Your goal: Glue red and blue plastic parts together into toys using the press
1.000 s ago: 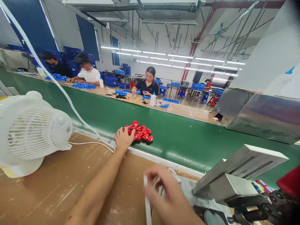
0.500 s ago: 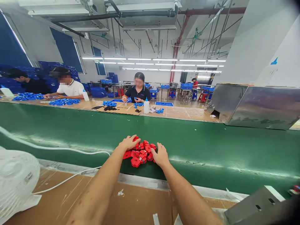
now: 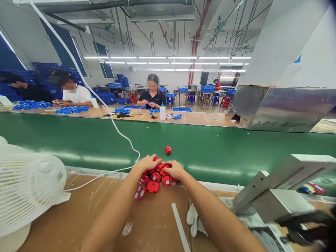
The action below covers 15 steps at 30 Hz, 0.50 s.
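The left hand (image 3: 148, 163) and right hand (image 3: 175, 170) are partly hiding a heap of small, blocky red pieces with grey patches (image 3: 156, 176); I cannot tell whether either curved grip is grasping any. The heap is straddling the edge of the flat green belt (image 3: 210, 150) and the brown bench (image 3: 152, 217).

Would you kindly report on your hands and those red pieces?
Left hand and right hand on red pieces; main pile at brown bench edge; one red piece apart on green belt; white cord beside left hand.
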Motion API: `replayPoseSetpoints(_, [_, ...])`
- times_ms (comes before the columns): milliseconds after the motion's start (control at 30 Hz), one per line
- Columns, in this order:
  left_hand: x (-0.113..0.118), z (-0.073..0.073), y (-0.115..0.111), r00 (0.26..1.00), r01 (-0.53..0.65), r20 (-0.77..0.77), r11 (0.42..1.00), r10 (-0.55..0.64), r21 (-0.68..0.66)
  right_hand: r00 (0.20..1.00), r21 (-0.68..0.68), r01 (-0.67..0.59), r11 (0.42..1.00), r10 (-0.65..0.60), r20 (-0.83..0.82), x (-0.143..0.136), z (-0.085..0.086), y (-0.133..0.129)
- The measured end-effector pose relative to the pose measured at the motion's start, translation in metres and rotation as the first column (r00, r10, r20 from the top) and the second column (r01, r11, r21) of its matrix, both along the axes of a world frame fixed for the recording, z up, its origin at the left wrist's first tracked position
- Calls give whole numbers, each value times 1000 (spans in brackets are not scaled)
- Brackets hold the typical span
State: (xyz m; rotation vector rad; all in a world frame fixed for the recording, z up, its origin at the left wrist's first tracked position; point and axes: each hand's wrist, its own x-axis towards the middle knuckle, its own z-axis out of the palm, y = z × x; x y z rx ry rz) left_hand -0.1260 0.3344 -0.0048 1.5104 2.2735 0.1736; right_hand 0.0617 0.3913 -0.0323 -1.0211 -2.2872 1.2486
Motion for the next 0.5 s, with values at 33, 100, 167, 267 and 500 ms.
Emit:
replayPoseSetpoints(33, [6,0,-13,1000,-14,0,1000,14,8,1000,-9,-10,1000,10,6,5,1,-7])
replayPoseSetpoints(100, [15,0,-37,999,-33,0,999,33,20,1000,-17,-6,1000,7,14,14,3,-20])
replayPoseSetpoints(167, [24,3,-60,999,-43,-6,998,43,36,999,-16,16,1000,-16,29,21,4,-33])
replayPoseSetpoints(267, [41,7,-96,998,-56,-25,996,57,65,998,9,21,1000,-21,53,28,7,-55])
replayPoseSetpoints(500, [79,10,-192,1000,7,19,995,-9,99,986,66,-167,984,166,26,42,18,-114])
